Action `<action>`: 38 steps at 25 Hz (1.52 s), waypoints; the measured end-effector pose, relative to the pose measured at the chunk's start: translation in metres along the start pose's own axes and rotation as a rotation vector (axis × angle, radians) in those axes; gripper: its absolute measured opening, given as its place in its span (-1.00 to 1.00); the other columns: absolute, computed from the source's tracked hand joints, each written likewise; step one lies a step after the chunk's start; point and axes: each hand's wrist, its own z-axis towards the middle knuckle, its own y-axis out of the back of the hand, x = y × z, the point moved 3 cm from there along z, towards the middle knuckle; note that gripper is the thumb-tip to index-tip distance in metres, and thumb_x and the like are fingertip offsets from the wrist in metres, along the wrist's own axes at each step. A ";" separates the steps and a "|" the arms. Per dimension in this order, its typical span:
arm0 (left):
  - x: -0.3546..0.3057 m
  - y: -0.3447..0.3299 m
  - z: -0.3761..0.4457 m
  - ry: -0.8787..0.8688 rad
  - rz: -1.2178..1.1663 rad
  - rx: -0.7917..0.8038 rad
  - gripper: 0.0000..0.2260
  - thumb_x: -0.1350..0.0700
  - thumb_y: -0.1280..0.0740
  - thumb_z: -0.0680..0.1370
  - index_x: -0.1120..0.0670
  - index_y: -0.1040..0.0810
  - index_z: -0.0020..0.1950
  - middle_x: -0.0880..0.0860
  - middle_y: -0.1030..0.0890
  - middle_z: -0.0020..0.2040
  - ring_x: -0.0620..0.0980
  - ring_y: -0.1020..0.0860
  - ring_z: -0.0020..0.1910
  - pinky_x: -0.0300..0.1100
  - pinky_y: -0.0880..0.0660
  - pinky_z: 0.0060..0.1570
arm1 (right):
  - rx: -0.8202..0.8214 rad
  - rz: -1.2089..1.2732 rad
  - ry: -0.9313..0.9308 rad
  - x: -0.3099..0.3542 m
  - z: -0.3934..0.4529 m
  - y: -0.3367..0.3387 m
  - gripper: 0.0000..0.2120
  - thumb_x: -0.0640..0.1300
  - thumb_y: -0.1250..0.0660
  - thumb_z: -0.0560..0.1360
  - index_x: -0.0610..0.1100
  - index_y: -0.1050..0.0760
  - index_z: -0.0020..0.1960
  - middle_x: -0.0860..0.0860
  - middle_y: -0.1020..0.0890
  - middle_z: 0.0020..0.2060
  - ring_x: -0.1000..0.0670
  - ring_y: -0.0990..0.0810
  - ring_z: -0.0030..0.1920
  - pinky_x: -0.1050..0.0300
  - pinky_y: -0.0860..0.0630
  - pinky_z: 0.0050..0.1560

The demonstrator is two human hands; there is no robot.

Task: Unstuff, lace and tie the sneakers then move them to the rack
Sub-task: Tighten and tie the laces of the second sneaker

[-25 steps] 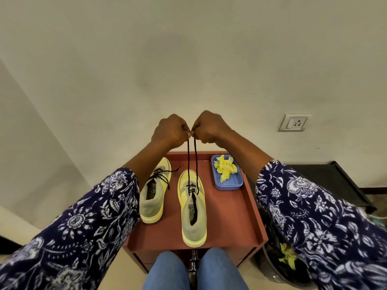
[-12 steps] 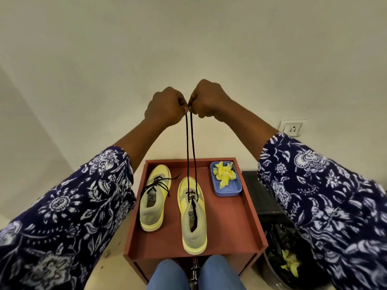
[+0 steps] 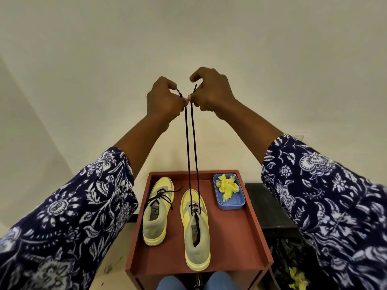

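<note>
Hands raised high against the pale wall: your left hand (image 3: 165,101) and right hand (image 3: 211,91) each pinch one end of the thin black shoelace (image 3: 191,147), fingers curled tight, knuckles nearly touching. Both strands run taut and close together down to the right yellow-and-grey knit sneaker (image 3: 195,231), threaded only through its lower eyelets as far as you can see. Beside it, to the left, stands the other yellow-and-grey sneaker (image 3: 158,210), its lace criss-crossed with loose ends trailing. Both sit on the reddish-brown rimmed wooden tabletop (image 3: 234,237), near a blue rectangular plastic tray (image 3: 230,204) holding crumpled yellow paper (image 3: 227,186). Your floral navy sleeves cover the frame's lower corners, hiding most of the dark bin (image 3: 293,266) at right, where more yellow scraps show. Your blue-clad knees are cut off at the bottom edge.
</note>
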 end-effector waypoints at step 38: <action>0.182 -0.039 -0.045 0.257 0.050 0.051 -0.80 0.33 -0.20 0.48 0.08 -0.38 -0.27 0.07 -0.57 -0.23 0.02 -0.54 -0.31 -0.20 -0.48 -0.24 | 0.181 -0.029 -0.457 -0.190 -0.072 -0.074 -0.83 -0.28 -0.18 0.49 -0.27 -0.52 -0.19 -0.22 -0.64 -0.26 -0.16 -0.64 -0.36 0.25 -0.54 -0.40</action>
